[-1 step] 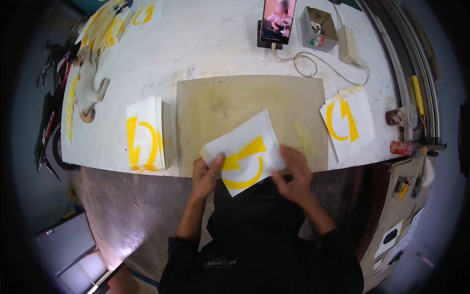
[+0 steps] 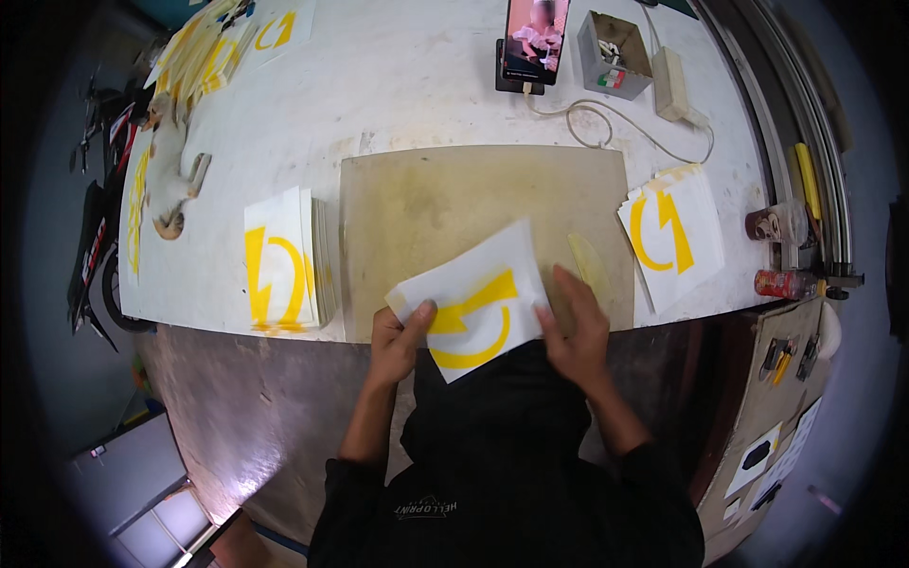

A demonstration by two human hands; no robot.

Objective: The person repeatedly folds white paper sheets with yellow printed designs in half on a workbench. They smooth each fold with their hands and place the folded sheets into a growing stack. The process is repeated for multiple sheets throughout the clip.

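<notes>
A white sheet (image 2: pixel 483 275) printed with a yellow broken ring and bolt shape is held tilted over the table's front edge. My left hand (image 2: pixel 401 343) pinches its left corner, thumb on top and fingers underneath. At the sheet's right edge is my right hand (image 2: pixel 578 331), fingers stretched out and apart, the thumb at or touching the edge. Beneath the sheet lies a beige work mat (image 2: pixel 426 189). A curved, pale yellow flat piece (image 2: pixel 589 265) rests on the mat near my right hand.
Stacks of similar printed sheets stand left (image 2: pixel 279 213) and right (image 2: pixel 701 246) of the mat. A cat (image 2: pixel 170 175) lies far left. Toward the back are a propped phone (image 2: pixel 538 43), a grey box (image 2: pixel 615 57) and a cable (image 2: pixel 653 115). A plastic cup (image 2: pixel 778 225) stands at right.
My right hand has turned more upright, its fingers spread at the sheet's right edge. The sheet has shifted slightly; my left hand keeps its pinch.
</notes>
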